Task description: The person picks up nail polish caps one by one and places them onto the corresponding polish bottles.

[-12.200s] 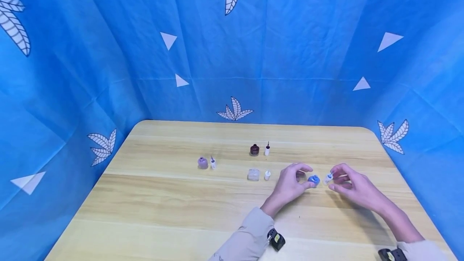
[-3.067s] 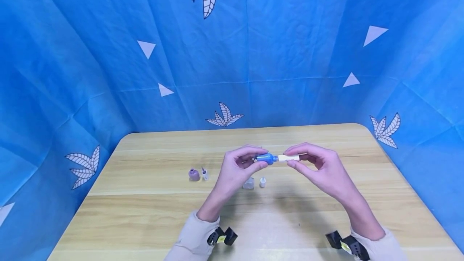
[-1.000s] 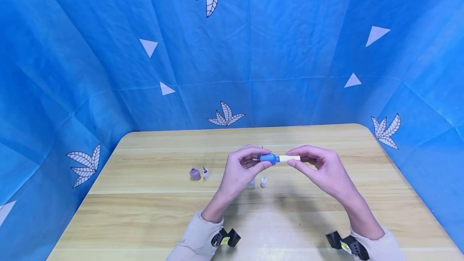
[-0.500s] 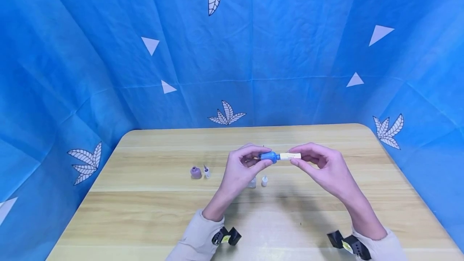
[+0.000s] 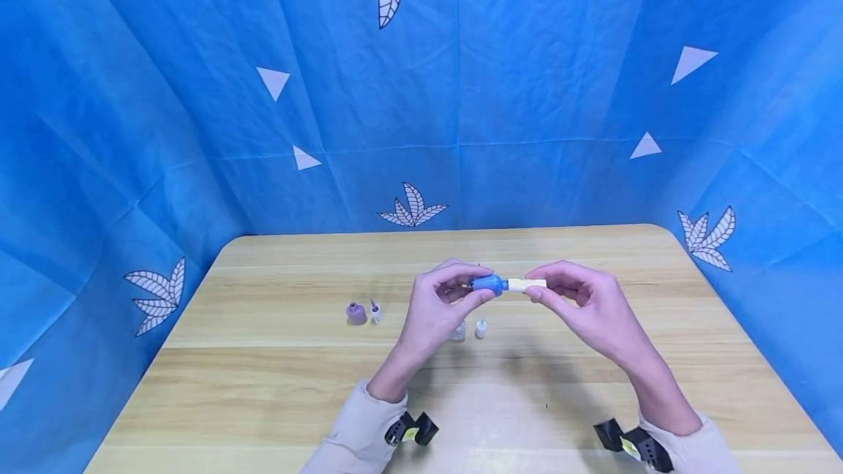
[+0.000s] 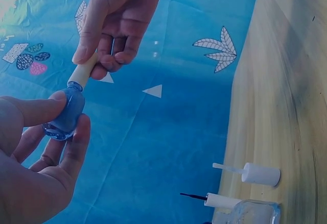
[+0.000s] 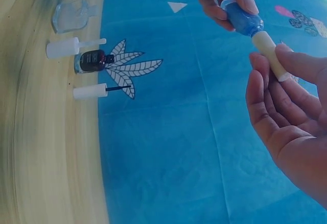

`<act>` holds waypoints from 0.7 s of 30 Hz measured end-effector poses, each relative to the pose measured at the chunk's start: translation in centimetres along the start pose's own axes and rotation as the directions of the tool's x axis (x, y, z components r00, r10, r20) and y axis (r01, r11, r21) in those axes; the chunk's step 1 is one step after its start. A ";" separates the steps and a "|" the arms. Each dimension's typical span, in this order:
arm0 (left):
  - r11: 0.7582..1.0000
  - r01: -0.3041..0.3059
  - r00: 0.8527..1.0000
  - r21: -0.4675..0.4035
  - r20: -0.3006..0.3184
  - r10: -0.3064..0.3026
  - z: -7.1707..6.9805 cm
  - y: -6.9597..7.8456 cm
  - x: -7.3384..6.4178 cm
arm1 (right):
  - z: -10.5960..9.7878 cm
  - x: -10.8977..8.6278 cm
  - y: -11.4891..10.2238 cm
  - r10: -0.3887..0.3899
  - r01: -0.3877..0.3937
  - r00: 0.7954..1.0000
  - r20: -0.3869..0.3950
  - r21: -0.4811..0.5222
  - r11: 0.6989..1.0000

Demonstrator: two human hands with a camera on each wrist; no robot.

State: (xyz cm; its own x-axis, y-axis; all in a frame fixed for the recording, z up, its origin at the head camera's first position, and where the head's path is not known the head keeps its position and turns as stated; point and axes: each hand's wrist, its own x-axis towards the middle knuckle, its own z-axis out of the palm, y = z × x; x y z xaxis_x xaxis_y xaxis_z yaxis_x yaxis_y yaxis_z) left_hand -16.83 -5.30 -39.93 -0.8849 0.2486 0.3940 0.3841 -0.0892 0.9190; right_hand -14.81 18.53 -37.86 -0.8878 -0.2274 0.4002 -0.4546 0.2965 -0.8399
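Note:
My left hand (image 5: 429, 306) grips a small blue nail polish bottle (image 5: 488, 284) between thumb and fingers, held sideways above the table. My right hand (image 5: 587, 306) pinches the long white nail polish cap (image 5: 527, 284), which sits in line with the bottle's neck. In the left wrist view the blue glass (image 6: 71, 109) and the cap (image 6: 82, 76) meet at the neck, with a bit of blue neck showing. From the right wrist, thumb and fingers hold the cap (image 7: 269, 54) along its side. Its brush is hidden; how tightly it is screwed on I cannot tell.
On the wooden table (image 5: 263, 386) stand a purple bottle (image 5: 356, 313) and its brush cap (image 5: 375, 311). A clear bottle (image 5: 459, 331), partly behind my left hand, has a white cap (image 5: 481, 328) beside it. Farther back are a dark red bottle (image 7: 92, 60) and its brush cap (image 7: 91, 91).
Earlier the blue bottle and its cap stood apart on the table at the right. Both have been lifted, brought together and moved left. Over the last second the hands barely shift.

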 end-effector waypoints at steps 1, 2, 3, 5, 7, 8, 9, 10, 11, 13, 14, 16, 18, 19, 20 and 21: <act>1.000 -0.002 1.000 0.001 0.000 0.002 0.0 0.0 0.0 | 0.0 0.0 0.0 0.002 -0.002 1.000 0.001 -0.003 1.000; 1.000 -0.005 1.000 0.002 0.001 0.005 0.0 0.0 0.0 | 0.0 0.0 0.1 0.002 -0.002 1.000 0.001 -0.007 1.000; 1.000 -0.007 1.000 0.004 0.001 0.007 0.0 0.0 0.0 | 0.0 0.0 0.1 0.003 -0.003 1.000 0.002 -0.010 1.000; 1.000 -0.012 1.000 0.005 0.002 0.012 0.0 0.0 0.0 | 0.0 0.0 0.1 0.007 -0.007 1.000 0.003 -0.014 1.000; 1.000 -0.016 1.000 0.009 0.002 0.016 0.0 0.0 0.0 | 0.0 0.0 0.1 0.010 -0.010 1.000 0.003 -0.020 1.000; 1.000 -0.018 1.000 0.010 0.002 0.018 0.0 0.0 0.0 | 0.0 0.0 0.1 0.012 -0.012 1.000 0.002 -0.024 1.000; 1.000 -0.019 1.000 0.012 0.001 0.019 0.0 0.0 0.0 | 0.0 -0.1 0.1 0.011 -0.011 1.000 0.002 -0.028 1.000; 1.000 -0.020 1.000 0.013 0.001 0.020 0.0 0.0 0.0 | 0.0 -0.1 0.2 0.011 -0.010 1.000 0.004 -0.031 0.999; 1.000 -0.020 1.000 0.016 0.000 0.020 0.0 0.0 0.0 | 0.0 -0.1 0.2 0.010 -0.010 1.000 0.005 -0.035 0.999; 1.000 -0.018 1.000 0.023 -0.001 0.018 0.1 0.0 0.0 | 0.0 -0.1 0.2 0.006 -0.006 1.000 0.009 -0.046 0.999; 0.999 -0.016 1.000 0.027 -0.001 0.016 0.0 0.0 -0.1 | 0.0 -0.1 0.3 0.006 -0.005 1.000 0.011 -0.050 0.999; 0.999 -0.010 1.000 0.037 -0.001 0.010 0.0 0.0 -0.1 | -0.1 -0.1 0.3 0.004 -0.003 1.000 0.014 -0.058 0.998; 0.999 -0.005 1.000 0.045 0.000 0.005 0.0 0.0 -0.1 | -0.1 -0.1 0.3 0.000 0.001 1.000 0.015 -0.068 0.998; 0.999 -0.003 1.000 0.049 0.001 0.003 0.0 0.0 -0.1 | -0.1 -0.1 0.3 -0.001 0.002 1.000 0.015 -0.072 0.997; 0.999 -0.001 1.000 0.054 0.002 0.001 0.0 0.0 -0.2 | -0.1 -0.1 0.3 -0.002 0.003 1.000 0.014 -0.075 0.997; 0.998 0.000 1.000 0.057 0.002 -0.001 0.0 0.0 -0.2 | -0.1 -0.1 0.3 -0.005 0.006 1.000 0.016 -0.077 0.997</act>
State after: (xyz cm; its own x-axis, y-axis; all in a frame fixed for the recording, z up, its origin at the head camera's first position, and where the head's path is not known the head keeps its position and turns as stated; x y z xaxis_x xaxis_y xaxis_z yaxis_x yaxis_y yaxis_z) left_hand -16.68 -5.32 -40.05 -0.8845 0.2508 0.3934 0.3982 -0.0335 0.9167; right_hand -14.86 18.71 -38.14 -0.8843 -0.2434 0.3984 -0.4641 0.3658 -0.8067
